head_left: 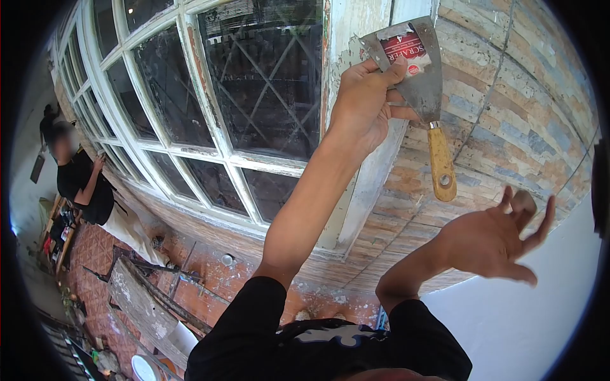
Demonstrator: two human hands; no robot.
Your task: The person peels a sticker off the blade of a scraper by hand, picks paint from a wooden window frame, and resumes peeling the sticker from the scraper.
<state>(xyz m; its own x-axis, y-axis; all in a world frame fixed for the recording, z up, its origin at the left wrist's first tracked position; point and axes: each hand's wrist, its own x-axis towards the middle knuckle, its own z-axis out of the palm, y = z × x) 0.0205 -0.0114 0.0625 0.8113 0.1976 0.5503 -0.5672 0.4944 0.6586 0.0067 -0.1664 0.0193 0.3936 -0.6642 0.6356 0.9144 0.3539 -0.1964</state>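
Note:
My left hand (pixel 368 95) grips a paint scraper (pixel 424 82) by its wide metal blade, thumb on the front and fingers behind. The blade points upward and carries a red and white label; its wooden handle (pixel 443 162) hangs down with a hole near the end. Behind the blade are the white window frame (pixel 356 63), with peeling paint, and the stone-patterned wall. My right hand (pixel 489 238) is raised at the lower right, fingers spread, holding nothing, apart from the scraper.
A multi-pane window (pixel 260 82) with flaking white bars fills the left. Another person (pixel 86 184) stands by it farther along. A worn wooden bench (pixel 143 305) and a white bucket (pixel 146 367) stand on the tiled floor, where paint flakes lie scattered. Stone-patterned tiles (pixel 483 114) cover the wall.

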